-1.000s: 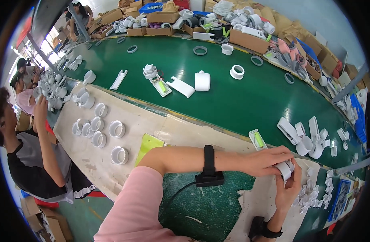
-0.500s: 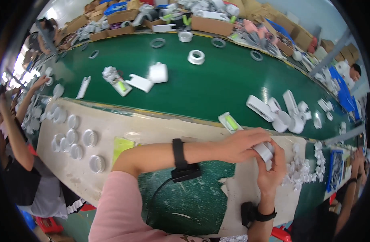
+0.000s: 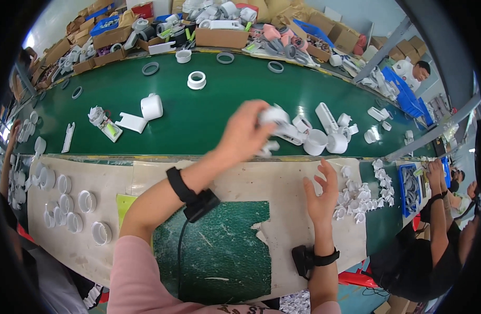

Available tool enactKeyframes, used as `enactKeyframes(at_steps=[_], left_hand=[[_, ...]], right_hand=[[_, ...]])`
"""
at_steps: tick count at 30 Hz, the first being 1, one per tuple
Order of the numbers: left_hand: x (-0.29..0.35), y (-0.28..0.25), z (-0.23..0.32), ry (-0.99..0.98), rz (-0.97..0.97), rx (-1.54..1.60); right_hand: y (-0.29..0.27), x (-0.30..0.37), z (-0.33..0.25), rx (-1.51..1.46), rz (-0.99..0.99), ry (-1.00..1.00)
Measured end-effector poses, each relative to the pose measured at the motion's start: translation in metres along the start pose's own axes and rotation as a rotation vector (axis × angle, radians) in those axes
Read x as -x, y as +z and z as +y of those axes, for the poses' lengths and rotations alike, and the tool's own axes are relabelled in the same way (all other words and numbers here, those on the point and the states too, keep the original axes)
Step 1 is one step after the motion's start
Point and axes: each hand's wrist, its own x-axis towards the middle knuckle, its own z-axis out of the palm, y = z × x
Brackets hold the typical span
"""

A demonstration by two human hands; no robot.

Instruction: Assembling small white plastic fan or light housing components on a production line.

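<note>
My left hand (image 3: 248, 131) is stretched out over the edge of the green belt (image 3: 209, 112), blurred, its fingers closed on a white plastic part (image 3: 274, 116). Right beside it on the belt lies a cluster of white plastic housings (image 3: 324, 133). My right hand (image 3: 321, 196) hovers open and empty, fingers spread, over the beige sheet (image 3: 282, 183) on the bench. A black band sits on each wrist, the left one with a cable. A heap of small white plastic pieces (image 3: 363, 196) lies just right of my right hand.
White rings (image 3: 75, 201) lie in rows on the bench at the left. More white parts (image 3: 143, 112) and rings (image 3: 197, 80) rest on the belt. Cardboard boxes (image 3: 222, 36) of parts line the far side. Other people work at the left edge and at the right (image 3: 434, 246).
My left hand left my right hand and reached up to the belt with the white part. My right hand opened and now holds nothing. The view swung left.
</note>
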Motion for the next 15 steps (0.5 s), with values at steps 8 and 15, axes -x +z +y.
enactKeyframes(at_steps=[8, 15], left_hand=[[-0.013, -0.025, 0.009, 0.165, 0.206, -0.627], [-0.016, 0.057, 0.030, 0.454, -0.347, -0.552]], right_hand=[[-0.027, 0.000, -0.012, 0.028, 0.004, -0.048], [-0.110, 0.044, 0.004, 0.625, -0.282, 0.181]])
